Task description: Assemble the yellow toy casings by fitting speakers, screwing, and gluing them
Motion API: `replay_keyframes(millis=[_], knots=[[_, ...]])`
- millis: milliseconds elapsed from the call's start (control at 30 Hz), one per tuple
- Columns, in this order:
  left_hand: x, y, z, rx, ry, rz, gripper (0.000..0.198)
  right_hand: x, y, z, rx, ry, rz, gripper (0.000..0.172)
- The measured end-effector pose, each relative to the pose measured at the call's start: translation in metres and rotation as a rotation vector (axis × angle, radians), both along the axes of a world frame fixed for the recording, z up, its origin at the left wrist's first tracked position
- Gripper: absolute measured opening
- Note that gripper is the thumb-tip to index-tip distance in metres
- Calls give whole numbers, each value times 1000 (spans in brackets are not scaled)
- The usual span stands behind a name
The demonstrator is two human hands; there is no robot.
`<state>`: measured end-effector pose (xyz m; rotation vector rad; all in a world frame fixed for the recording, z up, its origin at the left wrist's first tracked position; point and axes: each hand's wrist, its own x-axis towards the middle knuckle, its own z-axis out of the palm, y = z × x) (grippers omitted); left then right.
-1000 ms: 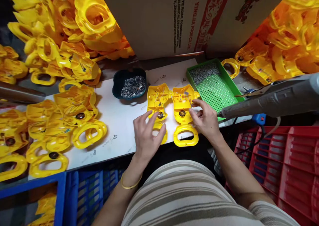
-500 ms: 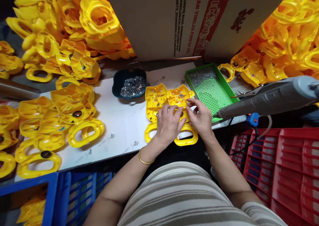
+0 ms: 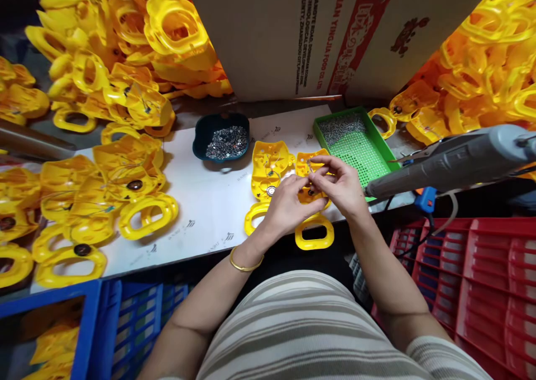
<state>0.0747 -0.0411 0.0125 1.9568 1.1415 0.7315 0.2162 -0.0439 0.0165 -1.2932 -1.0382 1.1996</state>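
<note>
Two yellow plastic shell halves with loop handles lie open on the white board in front of me. The left shell half (image 3: 268, 159) shows thin wires and a round metal-rimmed speaker (image 3: 271, 191). My left hand (image 3: 288, 204) is curled over the right shell half (image 3: 305, 159), its thumb near the handle and fingertips at the inside. My right hand (image 3: 341, 184) pinches with thumb and forefinger over that half's upper inside. Whatever lies between those fingertips is too small and covered to make out. The hands cover much of the right half.
A dark bowl (image 3: 224, 148) of small metal parts stands behind left. At the right are a green tray (image 3: 355, 151) of screws and a grey power screwdriver (image 3: 444, 165). More yellow shells (image 3: 100, 190) lie left, with piles behind. A carton (image 3: 285, 44), blue crate (image 3: 94, 324) and red crate (image 3: 481, 279) surround the board.
The right shell half has shifted right, and a gap shows between the halves. My left hand has moved right, uncovering the speaker. My right hand's fingers have come in over the right half.
</note>
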Motion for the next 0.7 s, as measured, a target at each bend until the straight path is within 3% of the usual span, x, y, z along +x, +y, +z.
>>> replay_keyframes(millis=[200, 300, 500, 700], knots=[[-3, 6, -8, -140, -110, 109, 10, -6, 0, 5, 87, -285, 32, 25], [-5, 8, -13, -268, -257, 130, 14, -8, -7, 11, 155, -476, 64, 26], [-12, 10, -13, -728, -719, 169, 20, -5, -20, 24, 451, -703, 172, 26], [-20, 15, -8, -1107, -1008, 228, 12, 7, -29, 17, 516, -709, 133, 14]])
